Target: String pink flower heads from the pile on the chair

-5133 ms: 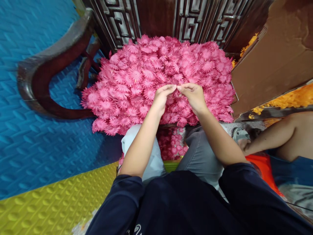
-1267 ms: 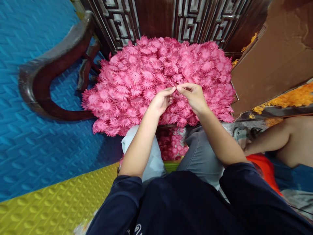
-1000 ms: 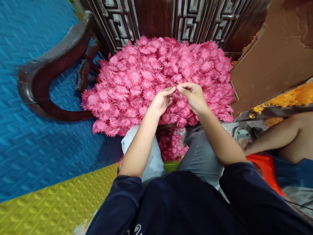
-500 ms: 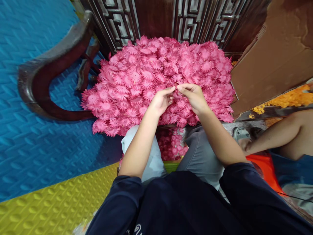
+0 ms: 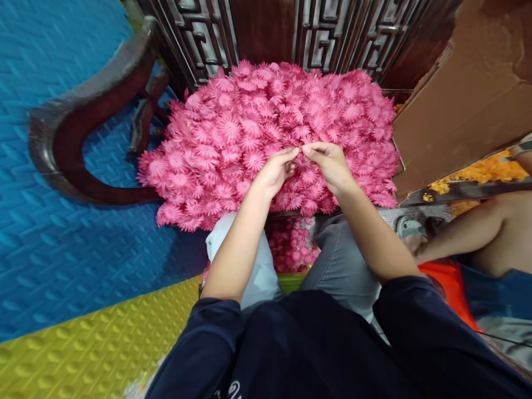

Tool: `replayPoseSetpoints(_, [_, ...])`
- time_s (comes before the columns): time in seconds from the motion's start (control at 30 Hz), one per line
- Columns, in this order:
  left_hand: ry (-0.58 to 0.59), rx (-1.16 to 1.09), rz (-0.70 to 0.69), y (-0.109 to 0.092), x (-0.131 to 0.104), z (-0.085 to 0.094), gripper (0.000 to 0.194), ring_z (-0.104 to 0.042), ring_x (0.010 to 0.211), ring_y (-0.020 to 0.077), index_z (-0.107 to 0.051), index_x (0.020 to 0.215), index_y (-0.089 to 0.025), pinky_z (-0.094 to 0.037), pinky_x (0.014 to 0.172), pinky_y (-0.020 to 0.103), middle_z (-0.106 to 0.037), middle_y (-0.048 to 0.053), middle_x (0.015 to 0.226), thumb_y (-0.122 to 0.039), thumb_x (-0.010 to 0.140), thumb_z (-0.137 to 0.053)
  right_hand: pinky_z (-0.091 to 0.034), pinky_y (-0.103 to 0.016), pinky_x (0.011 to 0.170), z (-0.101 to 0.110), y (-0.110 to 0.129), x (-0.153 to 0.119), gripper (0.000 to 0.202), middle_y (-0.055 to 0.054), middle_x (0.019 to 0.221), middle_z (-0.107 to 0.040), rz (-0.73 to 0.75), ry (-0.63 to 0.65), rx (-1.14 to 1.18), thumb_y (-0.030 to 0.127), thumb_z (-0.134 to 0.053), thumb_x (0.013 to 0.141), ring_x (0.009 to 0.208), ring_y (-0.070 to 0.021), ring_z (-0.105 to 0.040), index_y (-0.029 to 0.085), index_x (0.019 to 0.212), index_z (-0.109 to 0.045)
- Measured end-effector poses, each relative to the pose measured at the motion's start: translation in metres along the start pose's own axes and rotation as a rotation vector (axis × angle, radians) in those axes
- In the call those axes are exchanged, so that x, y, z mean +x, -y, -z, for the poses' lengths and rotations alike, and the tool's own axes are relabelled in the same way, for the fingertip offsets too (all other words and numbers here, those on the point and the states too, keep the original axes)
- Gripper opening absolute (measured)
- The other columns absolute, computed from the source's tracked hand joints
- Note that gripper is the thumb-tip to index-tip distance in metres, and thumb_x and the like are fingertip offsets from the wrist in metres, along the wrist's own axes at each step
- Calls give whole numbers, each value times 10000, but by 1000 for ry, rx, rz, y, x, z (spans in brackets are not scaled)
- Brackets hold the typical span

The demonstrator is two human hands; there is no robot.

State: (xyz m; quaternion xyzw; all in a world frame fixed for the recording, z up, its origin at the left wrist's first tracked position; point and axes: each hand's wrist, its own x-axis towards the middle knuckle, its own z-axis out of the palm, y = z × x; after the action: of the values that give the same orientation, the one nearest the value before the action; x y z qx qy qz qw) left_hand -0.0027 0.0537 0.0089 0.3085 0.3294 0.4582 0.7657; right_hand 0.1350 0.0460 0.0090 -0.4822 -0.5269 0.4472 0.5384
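Note:
A large heap of pink artificial flowers (image 5: 230, 130), with thin pointed petals, spreads in front of me. Above its near middle my left hand (image 5: 279, 169) and my right hand (image 5: 330, 162) face each other, fingertips almost meeting. Thumb and fingers of each are pinched together. Whatever lies between them is too small to make out against the pink behind. Both hands sit just over the flowers; whether they touch the heap I cannot tell.
A curved dark wooden armrest (image 5: 62, 122) stands at left on blue matting (image 5: 25, 238). Behind the heap is a carved wooden panel (image 5: 264, 33). A cardboard sheet (image 5: 449, 105) leans at right beside orange flowers (image 5: 486, 169). A co-worker's bent leg (image 5: 469, 227) is close on my right.
My hands stay almost where they were, still pinched. At the right edge part of a person has come into view near the orange flowers, and the co-worker's leg has shifted slightly.

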Motion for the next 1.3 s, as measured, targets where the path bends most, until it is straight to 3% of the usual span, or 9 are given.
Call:
replayPoseSetpoints(0.2, [-30,4,0,-1,0,-1,177,-385,486,56,-564,640,-153,-272,517,226,-455,-39,555,-143,817,-562,-492,-277,720,0,0,1,337,12,700,-653,-4,-19,34,489,-768,561,670,-105,-581,189,685,-677])
replayPoseSetpoints(0.37, [-63,-27,-42,-4,1,2,197,-396,472,46,-497,616,-160,-300,498,211,-429,-46,556,-113,796,-561,-484,-249,681,8,-7,6,328,24,690,-618,12,-141,-41,518,-691,648,641,-87,-551,206,734,-642])
replayPoseSetpoints(0.63, [-195,-27,-147,-8,7,14,75,-429,516,48,-546,729,-186,-335,560,209,-479,-42,635,-167,801,-552,-485,-275,650,57,-43,36,409,-16,810,-592,12,-350,-110,575,-494,787,699,-117,-596,217,955,-600])
replayPoseSetpoints(0.77, [-216,65,-218,-3,10,16,46,-465,581,49,-601,770,-181,-344,611,199,-538,-38,692,-218,766,-628,-490,-347,795,67,-45,42,464,-77,1038,-599,28,-352,-258,514,-606,737,942,-178,-605,203,1078,-565])
replayPoseSetpoints(0.9, [-212,126,-257,4,11,13,50,-481,594,51,-631,742,-177,-353,618,195,-578,-39,711,-214,744,-665,-428,-392,951,46,-25,24,404,-85,1145,-570,162,-442,-429,428,-686,695,1066,-186,-539,207,1024,-605])
replayPoseSetpoints(0.97, [-241,151,-260,6,11,10,16,-499,620,56,-642,737,-175,-367,635,190,-605,-34,731,-178,752,-648,-422,-372,963,29,-11,11,320,-63,1100,-592,215,-395,-466,410,-682,708,1046,-175,-540,221,962,-634])
replayPoseSetpoints(1.13, [-183,196,-280,9,8,3,53,-571,760,82,-649,695,-167,-409,800,200,-636,-22,749,-167,748,-655,-478,-298,839,1,9,-5,250,-26,886,-669,176,-48,-304,441,-663,725,853,-139,-599,204,803,-668])
replayPoseSetpoints(1.23, [-129,181,-283,10,6,1,43,-581,797,83,-655,705,-171,-410,856,222,-631,-30,751,-184,737,-680,-484,-289,828,-2,8,-3,261,-18,877,-689,130,-1,-224,435,-689,698,837,-131,-616,198,805,-680])
replayPoseSetpoints(1.3, [-115,161,-256,9,5,0,64,-568,750,78,-655,712,-170,-425,802,225,-611,-32,722,-216,736,-693,-487,-293,840,-2,6,-1,261,-15,872,-700,113,2,-180,433,-697,690,834,-128,-627,199,805,-691])
